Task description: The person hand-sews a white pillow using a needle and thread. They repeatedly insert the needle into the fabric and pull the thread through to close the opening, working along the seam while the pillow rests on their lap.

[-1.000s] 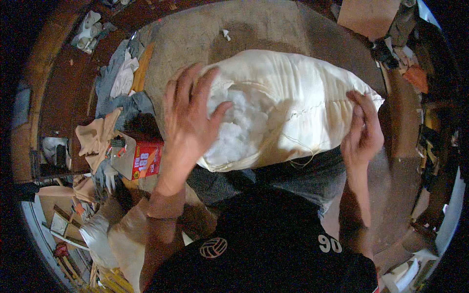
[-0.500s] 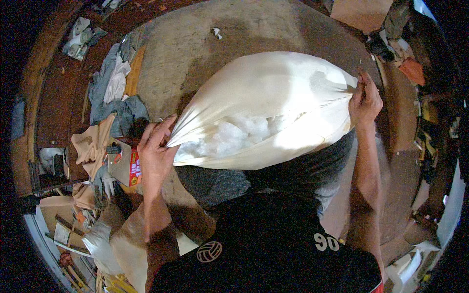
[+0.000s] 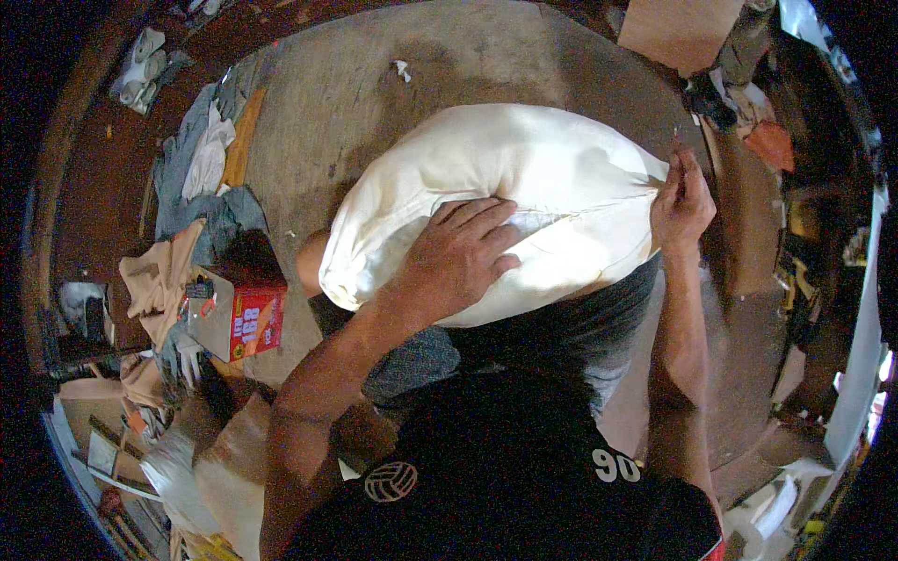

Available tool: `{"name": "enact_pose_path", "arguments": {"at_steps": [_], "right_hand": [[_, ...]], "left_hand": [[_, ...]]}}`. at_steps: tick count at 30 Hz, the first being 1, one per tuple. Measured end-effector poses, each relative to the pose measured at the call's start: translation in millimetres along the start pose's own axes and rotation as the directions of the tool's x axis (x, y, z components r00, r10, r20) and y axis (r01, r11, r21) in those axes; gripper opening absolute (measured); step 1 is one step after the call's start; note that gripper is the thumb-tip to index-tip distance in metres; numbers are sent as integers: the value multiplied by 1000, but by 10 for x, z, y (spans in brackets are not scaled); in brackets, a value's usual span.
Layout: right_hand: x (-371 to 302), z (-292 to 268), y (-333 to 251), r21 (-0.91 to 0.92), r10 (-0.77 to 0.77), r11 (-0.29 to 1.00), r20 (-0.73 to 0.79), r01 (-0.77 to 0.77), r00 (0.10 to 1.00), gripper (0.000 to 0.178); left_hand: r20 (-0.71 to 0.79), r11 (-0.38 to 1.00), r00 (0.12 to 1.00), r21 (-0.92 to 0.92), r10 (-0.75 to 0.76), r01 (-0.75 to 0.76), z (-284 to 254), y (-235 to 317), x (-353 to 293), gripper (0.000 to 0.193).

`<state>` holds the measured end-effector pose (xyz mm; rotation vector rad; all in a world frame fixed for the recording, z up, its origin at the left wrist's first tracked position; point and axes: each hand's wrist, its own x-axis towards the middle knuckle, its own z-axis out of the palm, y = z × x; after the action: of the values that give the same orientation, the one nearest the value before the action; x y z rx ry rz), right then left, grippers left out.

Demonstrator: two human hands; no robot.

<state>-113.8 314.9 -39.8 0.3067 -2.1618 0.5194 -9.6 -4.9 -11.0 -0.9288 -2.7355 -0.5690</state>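
A plump white cushion (image 3: 561,140) lies across my thighs, its cover open along the near left part. To the right of the gap the edges meet in a line of stitches. My left hand (image 3: 460,252) lies over the opening with fingers stretched out and slightly apart, touching the cloth edge. White stuffing at the gap is mostly hidden by this hand. At the cushion's right corner, my right hand (image 3: 685,201) is closed in a pinch on the cloth. Something thin sticks up above its fingertips, too small to name.
A red-sided box (image 3: 255,318) stands left of my knee, with tan cloth (image 3: 164,280) beside it. Grey-blue cloth (image 3: 224,220) lies beyond, near a wooden strip (image 3: 243,140). Cardboard (image 3: 678,33) and an orange scrap (image 3: 769,147) lie at far right. A white scrap (image 3: 402,71) is on the floor.
My left hand let go of the cushion's left corner and moved right onto the opening. The left end slackened and folded in, hiding most of the stuffing. My right hand keeps its corner.
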Motion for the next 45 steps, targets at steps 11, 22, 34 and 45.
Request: {"name": "enact_pose_path", "arguments": {"at_steps": [11,22,34,45], "right_hand": [[76,-32,-143,81,5,997,70,-10,998,20],[163,-575,-1123,587,323,599,445,-544,836,20],[-92,-331,-1433,591,307,314,677,-743,669,13],[-88,-288,-1416,629,171,497,605,-598,778,14]], "left_hand": [[-259,987,956,47,-136,153,24,7,46,31],[-409,996,909,3,-80,89,88,-19,16,25],[-439,981,881,-149,-179,125,63,-16,3,31],[-439,989,888,-20,-141,147,111,5,94,26]]}}
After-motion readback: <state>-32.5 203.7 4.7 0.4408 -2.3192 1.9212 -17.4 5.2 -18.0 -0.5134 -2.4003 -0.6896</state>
